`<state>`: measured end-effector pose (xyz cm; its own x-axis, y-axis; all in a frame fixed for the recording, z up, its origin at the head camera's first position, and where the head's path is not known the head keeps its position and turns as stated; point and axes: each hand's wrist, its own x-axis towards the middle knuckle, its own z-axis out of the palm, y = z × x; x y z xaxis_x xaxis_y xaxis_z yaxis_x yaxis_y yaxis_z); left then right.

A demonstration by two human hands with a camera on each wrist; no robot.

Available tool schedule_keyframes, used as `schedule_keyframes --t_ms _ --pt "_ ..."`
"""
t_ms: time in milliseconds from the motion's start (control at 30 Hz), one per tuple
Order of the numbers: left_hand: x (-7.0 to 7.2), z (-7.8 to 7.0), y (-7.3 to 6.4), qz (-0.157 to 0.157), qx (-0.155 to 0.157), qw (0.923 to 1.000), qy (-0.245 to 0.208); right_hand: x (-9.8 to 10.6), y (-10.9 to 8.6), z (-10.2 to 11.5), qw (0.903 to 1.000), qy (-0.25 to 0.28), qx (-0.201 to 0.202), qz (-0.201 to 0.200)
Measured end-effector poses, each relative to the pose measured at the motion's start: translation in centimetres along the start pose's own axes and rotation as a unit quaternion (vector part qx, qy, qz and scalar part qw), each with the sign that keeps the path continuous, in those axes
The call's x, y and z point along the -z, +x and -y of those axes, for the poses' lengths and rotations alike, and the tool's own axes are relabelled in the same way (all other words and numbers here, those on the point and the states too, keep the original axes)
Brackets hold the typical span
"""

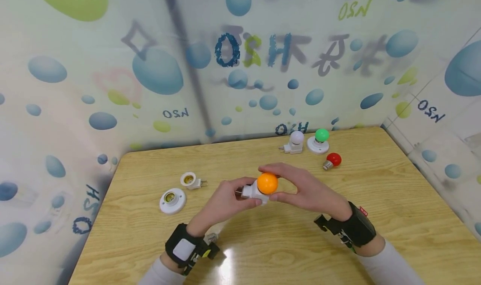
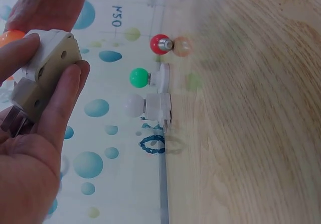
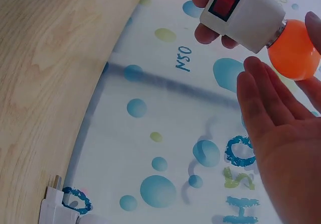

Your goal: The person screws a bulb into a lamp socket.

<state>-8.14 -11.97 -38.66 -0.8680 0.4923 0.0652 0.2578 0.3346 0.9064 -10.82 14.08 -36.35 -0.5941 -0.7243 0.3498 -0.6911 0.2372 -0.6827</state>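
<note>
You held the orange bulb (image 1: pixel 267 183), its metal base showing at the white socket (image 3: pixel 246 15), above the table (image 1: pixel 285 247).
Your left hand (image 1: pixel 227 198) gripped the socket; your right hand (image 1: pixel 306 189) held the bulb by thumb and finger, its other fingers extended. The red bulb (image 1: pixel 334 159) lay beyond your right hand, near the green bulb (image 1: pixel 322 135).

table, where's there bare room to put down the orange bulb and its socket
Bare wood lies right of the red bulb, out to the right edge of the table, and along the back between the empty plug socket and the pale bulb. Back right is crowded: pale bulb, green bulb and red bulb sit close. At left, the round socket neighbours the plug socket.
</note>
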Motion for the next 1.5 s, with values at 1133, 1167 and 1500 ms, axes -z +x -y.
schedule_keyframes --t_ms 1133,1167,1500 --pt "-3.8 0.0 0.0 -0.226 -0.082 0.9676 0.079 -2.5 0.3 -0.6 0.976 -0.109 0.058 -0.179" --pt "-3.9 0.0 0.0 -0.229 -0.078 0.9668 0.081 -2.6 0.3 -0.6 0.9756 -0.111 0.056 -0.181" --pt "-4.4 0.2 0.2 -0.263 -0.08 0.9556 0.108 -3.4 0.5 -0.4 0.9715 -0.115 0.02 -0.206"
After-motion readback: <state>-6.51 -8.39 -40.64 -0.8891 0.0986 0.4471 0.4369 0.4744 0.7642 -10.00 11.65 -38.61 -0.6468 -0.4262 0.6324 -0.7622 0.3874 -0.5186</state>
